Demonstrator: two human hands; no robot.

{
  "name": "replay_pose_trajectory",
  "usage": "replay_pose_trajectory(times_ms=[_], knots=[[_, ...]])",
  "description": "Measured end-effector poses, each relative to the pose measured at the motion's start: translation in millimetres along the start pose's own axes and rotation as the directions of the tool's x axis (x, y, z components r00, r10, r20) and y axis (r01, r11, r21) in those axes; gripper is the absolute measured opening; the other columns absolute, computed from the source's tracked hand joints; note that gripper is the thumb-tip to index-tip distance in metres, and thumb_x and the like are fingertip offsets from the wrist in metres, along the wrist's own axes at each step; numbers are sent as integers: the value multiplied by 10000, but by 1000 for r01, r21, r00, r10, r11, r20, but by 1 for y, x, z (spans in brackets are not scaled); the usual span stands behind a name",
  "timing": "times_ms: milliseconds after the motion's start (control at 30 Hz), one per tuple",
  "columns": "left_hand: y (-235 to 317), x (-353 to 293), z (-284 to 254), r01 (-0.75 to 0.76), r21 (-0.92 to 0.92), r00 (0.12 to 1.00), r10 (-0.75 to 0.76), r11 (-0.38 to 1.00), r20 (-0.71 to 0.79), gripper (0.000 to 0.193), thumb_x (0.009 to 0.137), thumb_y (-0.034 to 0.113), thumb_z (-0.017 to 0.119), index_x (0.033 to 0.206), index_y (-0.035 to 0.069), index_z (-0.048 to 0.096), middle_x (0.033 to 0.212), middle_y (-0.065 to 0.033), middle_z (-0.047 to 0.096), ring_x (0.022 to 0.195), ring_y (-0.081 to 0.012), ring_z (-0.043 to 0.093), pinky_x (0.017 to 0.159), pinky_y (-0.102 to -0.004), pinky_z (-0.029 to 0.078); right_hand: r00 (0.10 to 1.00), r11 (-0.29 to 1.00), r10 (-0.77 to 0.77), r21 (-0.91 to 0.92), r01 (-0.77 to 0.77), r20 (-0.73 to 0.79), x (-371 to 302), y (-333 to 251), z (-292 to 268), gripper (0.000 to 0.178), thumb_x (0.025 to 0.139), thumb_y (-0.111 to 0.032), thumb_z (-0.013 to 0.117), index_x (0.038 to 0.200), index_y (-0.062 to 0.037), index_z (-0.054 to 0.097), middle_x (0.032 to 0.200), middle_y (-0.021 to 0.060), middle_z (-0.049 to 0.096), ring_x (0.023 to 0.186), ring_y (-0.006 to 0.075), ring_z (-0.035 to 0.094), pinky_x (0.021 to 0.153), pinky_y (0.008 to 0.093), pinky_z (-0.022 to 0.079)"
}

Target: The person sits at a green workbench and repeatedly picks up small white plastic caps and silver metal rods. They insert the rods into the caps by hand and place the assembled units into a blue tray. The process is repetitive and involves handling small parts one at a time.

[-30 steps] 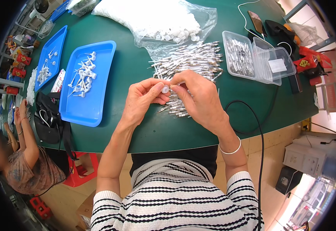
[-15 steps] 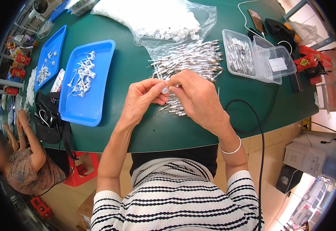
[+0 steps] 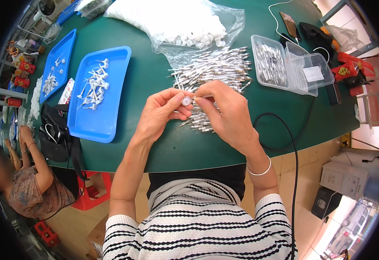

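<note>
Broad dark-green tabletop (image 3: pixel 180 158): bare room left of centre and along the curved near edge.
Clear plastic bag (image 3: pixel 234 21): far side, full of white plastic pieces (image 3: pixel 198 40).
Shallow blue rectangular tray (image 3: pixel 95 128): left, raised rim, white stalked parts (image 3: pixel 96 84) inside.
Pile of thin white-and-silver rods (image 3: pixel 219 65): crowds the space beyond and beneath the hands.
Right hand (image 3: pixel 226 110): fingertips pinched together; their grip's content is too small to tell.
Left hand (image 3: pixel 157 110): closed on a small white round plastic cap (image 3: pixel 186 101).
Cap: between both hands; probably light, stiff, slippery, best held by its rim.

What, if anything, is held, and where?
Left hand: small white cap, held at its edge between thumb and fingers. Right hand: fingertips right beside the cap; whether they grip anything is too small to tell.
</note>
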State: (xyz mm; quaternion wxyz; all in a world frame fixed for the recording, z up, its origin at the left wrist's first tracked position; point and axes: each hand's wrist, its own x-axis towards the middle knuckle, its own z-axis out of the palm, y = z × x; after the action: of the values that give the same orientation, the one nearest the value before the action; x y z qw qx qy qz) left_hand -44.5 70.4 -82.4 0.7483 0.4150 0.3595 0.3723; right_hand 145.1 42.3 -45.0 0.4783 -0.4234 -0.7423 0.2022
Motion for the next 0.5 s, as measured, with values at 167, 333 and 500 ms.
replay_pose_trajectory(times_ms=[167,333,500], knots=[[0,1,0,20,-76,1000,-18,997,22,250,965,180,545,1105,-14,617,922,-117,681,787,-136,678,662,-212,559,999,999,2,35,-1,-35,-3,3,2,111,810,0,645,901,-18,584,816,101,603,695,273,605,608,349,476],[3,1,4,28,-90,1000,-29,996,-12,224,975,163,519,1083,-15,602,916,-113,678,790,-145,685,631,-205,566,998,998,35,60,-33,-44,-5,4,2,117,812,7,647,907,-21,584,810,97,601,684,259,606,600,342,470],[2,1,4,24,-95,1000,-25,995,-1,226,974,161,519,1087,-18,601,926,-118,679,792,-148,686,632,-205,567,999,998,26,62,-24,-39,-5,6,3,124,810,14,647,910,-21,582,823,96,604,686,256,610,602,340,473]])
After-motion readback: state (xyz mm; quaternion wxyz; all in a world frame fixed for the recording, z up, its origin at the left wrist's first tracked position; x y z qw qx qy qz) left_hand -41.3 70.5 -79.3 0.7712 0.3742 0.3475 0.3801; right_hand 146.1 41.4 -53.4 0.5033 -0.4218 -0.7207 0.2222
